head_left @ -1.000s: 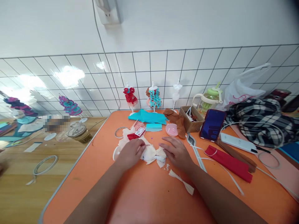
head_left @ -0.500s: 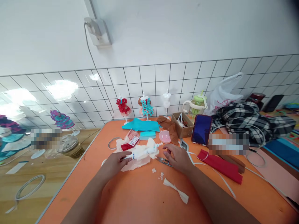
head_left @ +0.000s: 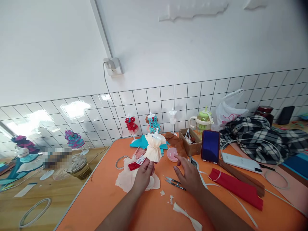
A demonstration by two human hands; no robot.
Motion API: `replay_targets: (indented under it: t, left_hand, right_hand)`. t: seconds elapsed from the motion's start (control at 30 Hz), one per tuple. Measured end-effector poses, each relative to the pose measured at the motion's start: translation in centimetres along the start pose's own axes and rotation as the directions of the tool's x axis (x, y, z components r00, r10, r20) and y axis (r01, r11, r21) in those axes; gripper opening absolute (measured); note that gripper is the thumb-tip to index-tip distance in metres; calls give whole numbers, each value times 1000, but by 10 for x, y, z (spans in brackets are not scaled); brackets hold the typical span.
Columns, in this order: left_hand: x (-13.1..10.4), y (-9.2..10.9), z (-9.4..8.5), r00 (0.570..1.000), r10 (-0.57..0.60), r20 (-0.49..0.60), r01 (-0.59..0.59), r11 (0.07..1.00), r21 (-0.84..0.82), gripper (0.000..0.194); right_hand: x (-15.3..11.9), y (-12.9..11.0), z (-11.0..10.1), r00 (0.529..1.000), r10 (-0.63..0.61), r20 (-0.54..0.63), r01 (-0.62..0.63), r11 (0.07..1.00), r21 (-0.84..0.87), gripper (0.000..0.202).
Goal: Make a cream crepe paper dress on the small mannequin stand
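Note:
My left hand is closed around the lower part of a small white dress form, which stands upright in a cream ruffled dress. The exact spot of the grip is hidden behind my fingers. To its right my right hand hovers with the fingers apart and nothing in them. Thread snips lie just left of that hand. A pink dish sits beyond its fingertips. Crumpled cream crepe paper is spread under and left of my left hand, with a red piece bearing a white label on it.
Small dress forms in red, turquoise and plain white stand by the tiled wall. A cardboard box, a phone, a green-lidded jug and red paper occupy the right. Cream scraps lie in front.
The dress form, lying tilted before, now stands upright with its dress hanging down. My left hand has shifted right and holds it lower. The camera view has tipped upward.

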State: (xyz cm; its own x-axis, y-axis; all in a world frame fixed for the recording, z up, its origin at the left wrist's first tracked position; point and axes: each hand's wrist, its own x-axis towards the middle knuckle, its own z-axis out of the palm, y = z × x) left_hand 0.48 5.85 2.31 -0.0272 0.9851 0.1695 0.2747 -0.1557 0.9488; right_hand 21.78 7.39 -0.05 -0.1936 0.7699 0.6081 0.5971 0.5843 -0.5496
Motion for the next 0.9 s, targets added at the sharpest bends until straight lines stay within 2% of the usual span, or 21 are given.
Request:
replay_targets:
  t: [0.13,0.27,0.37,0.43,0.57,0.9]
  left_hand:
    - [-8,2,37,994,-13,111,17,999,-39,43]
    - [-21,0,57,980,-49,195,63,996,-67,41]
    - [-25,-3,61,973,-68,222,87,993,-75,40]
    - [-26,-3,60,972,-74,223,90,994,-59,40]
    - [-27,1,59,981,-66,183,70,997,-13,41]
    - [-32,2,58,988,-63,141,58,997,42,41]
  right_hand:
    - [6,-2,-4,994,107,-26,-95,954,283,41]
    - [12,0,-11,983,163,-81,-103,865,491,55]
    - [13,1,-14,972,226,-55,-147,779,610,66]
    - [14,-1,-16,965,259,-43,-172,749,640,60]
    - [16,-5,-19,974,221,-51,-135,746,652,41]
    - [13,-13,-16,960,264,-87,-149,752,643,33]
